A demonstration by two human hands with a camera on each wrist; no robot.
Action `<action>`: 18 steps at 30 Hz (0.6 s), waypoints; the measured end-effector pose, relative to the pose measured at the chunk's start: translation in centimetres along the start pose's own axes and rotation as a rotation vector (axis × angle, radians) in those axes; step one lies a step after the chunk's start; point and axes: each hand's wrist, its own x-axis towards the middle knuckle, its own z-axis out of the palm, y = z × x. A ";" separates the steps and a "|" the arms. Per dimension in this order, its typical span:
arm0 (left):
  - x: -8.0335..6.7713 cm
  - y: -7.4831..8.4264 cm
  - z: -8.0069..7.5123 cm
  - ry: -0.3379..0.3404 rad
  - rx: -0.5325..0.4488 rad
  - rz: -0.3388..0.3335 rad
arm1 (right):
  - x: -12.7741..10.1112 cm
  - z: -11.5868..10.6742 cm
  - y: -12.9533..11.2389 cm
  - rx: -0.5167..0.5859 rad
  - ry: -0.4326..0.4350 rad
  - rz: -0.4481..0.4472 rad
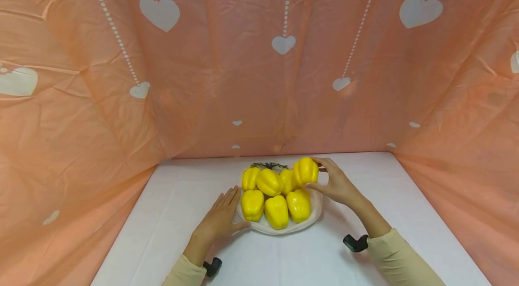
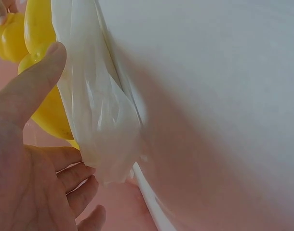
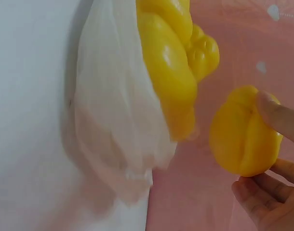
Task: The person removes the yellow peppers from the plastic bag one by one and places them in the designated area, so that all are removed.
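Several yellow bell peppers point(image 1: 276, 212) sit in a pale cloth-like bag point(image 1: 279, 232) whose rim is folded down around them. My right hand point(image 1: 336, 184) grips one yellow bell pepper point(image 1: 306, 171) between thumb and fingers, above the right back of the group. In the right wrist view this held pepper point(image 3: 246, 131) is apart from the bag. On the other side my left hand point(image 1: 220, 216) lies along the bag's left edge, fingers extended and thumb at the front rim. The left wrist view shows the left thumb point(image 2: 33, 82) over the rim beside the peppers.
A dark green, stringy bit point(image 1: 269, 165) shows behind the peppers at the bag's back. The white table point(image 1: 194, 173) meets an orange curtain point(image 1: 259, 74) with white hearts at the back and both sides. A dark wrist device point(image 1: 356, 243) sits on the right wrist.
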 end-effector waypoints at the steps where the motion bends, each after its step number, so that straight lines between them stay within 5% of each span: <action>1: 0.0 0.0 0.0 -0.001 0.001 -0.002 | -0.1 -0.3 0.2 -0.010 0.002 0.008; 18: -0.2 0.3 -0.3 -0.010 -0.001 -0.015 | -1.3 -3.9 4.8 -0.162 -0.020 0.060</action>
